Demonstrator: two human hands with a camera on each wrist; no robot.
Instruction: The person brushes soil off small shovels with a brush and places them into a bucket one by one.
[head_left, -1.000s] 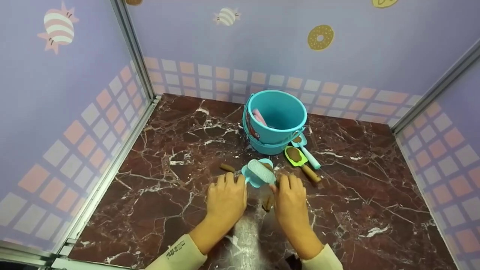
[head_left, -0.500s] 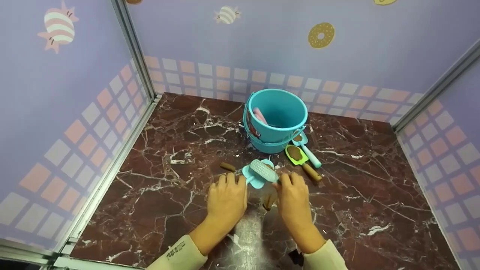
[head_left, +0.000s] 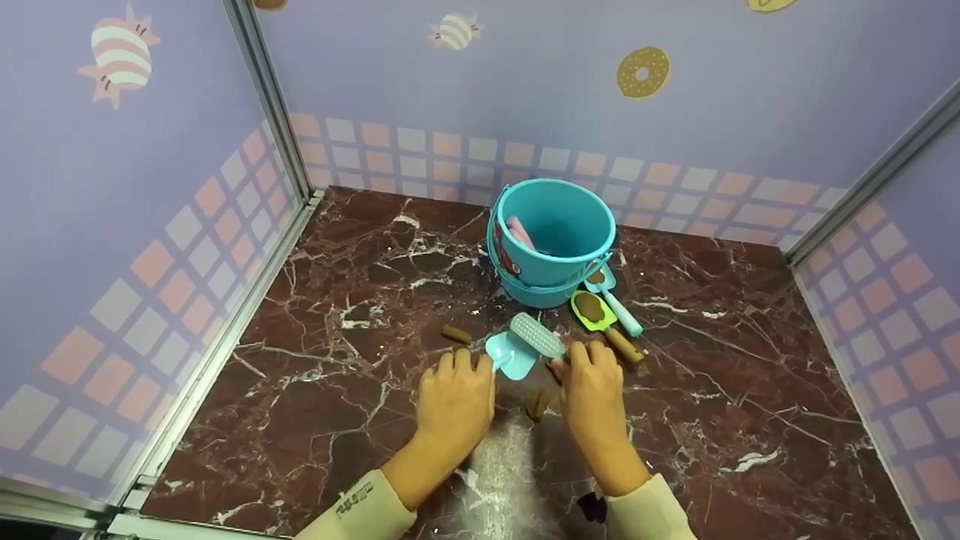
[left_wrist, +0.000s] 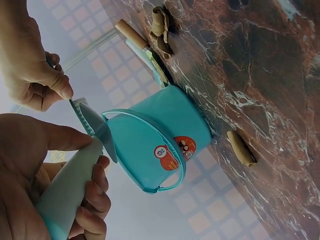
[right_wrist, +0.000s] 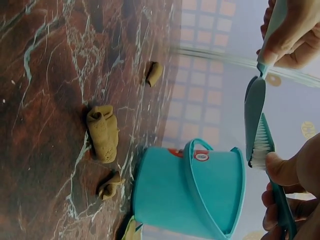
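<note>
My left hand [head_left: 454, 397] grips the pale green handle [left_wrist: 70, 190] of a small toy shovel, holding it above the table. The shovel's light blue blade [head_left: 512, 356] shows a bare upper face in the head view. A brush [head_left: 538, 335] with a teal back and white bristles [right_wrist: 261, 147] is pinched in my right hand [head_left: 592, 397], its bristles facing down along the blade's right side. Below the hands, pieces of brown clay lie on the table: a short roll [head_left: 456, 334] to the left and a folded lump [right_wrist: 103, 132] between the hands.
A blue bucket [head_left: 551, 281] with a pink thing [head_left: 519, 232] inside stands just beyond the shovel. Right of it lie a green shovel [head_left: 592, 309] and a light blue shovel [head_left: 619, 311], both bearing brown clay. Patterned walls enclose the marble tabletop [head_left: 322, 420].
My right hand has drawn the brush rightward across the shovel blade. Brown clay seen on the blade earlier no longer shows there. My left hand has stayed nearly still.
</note>
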